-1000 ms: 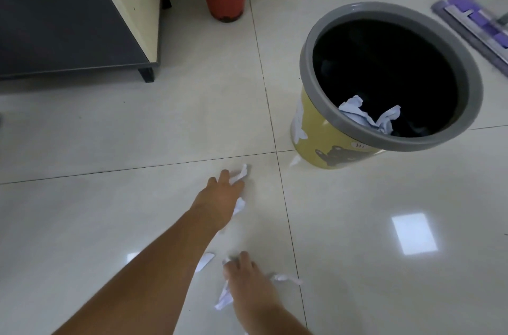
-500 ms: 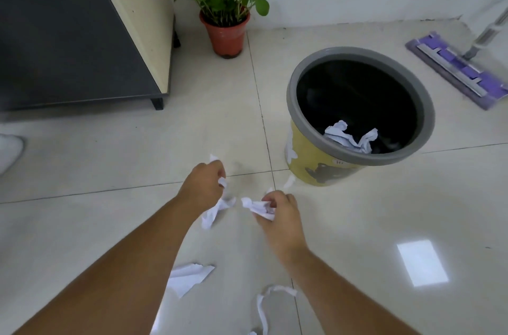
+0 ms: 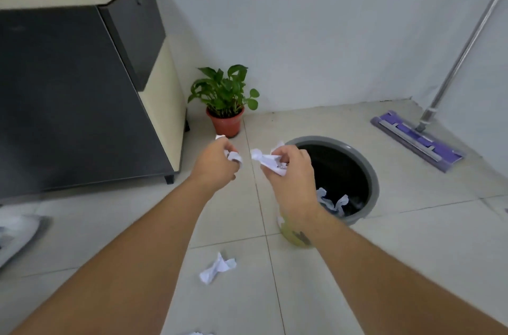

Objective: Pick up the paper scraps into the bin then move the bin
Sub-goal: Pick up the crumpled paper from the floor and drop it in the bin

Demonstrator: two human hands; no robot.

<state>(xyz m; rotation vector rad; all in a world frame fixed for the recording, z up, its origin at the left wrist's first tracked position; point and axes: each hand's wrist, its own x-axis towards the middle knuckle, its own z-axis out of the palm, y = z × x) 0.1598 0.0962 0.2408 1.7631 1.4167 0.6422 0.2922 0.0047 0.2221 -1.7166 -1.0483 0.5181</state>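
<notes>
The bin (image 3: 369,178) has a grey rim, a black inside and a yellow wall, and stands on the tiled floor right of centre. Crumpled white paper (image 3: 331,201) lies inside it. My left hand (image 3: 217,165) is raised left of the bin and is closed around a white paper scrap (image 3: 233,156). My right hand (image 3: 288,172) hovers over the bin's left rim, clutching another crumpled scrap (image 3: 268,160). A loose scrap (image 3: 217,267) lies on the floor below my arms. A bit of paper (image 3: 196,332) peeks in at the bottom edge.
A dark and cream cabinet (image 3: 82,93) stands on the left. A potted plant (image 3: 226,104) sits by the wall behind the bin. A purple flat mop (image 3: 417,139) leans at the right. A white shoe (image 3: 16,235) shows at the left edge.
Both hands closed on scraps from the floor and rose towards the bin. The view has lifted, so the wall, cabinet top and mop handle now show.
</notes>
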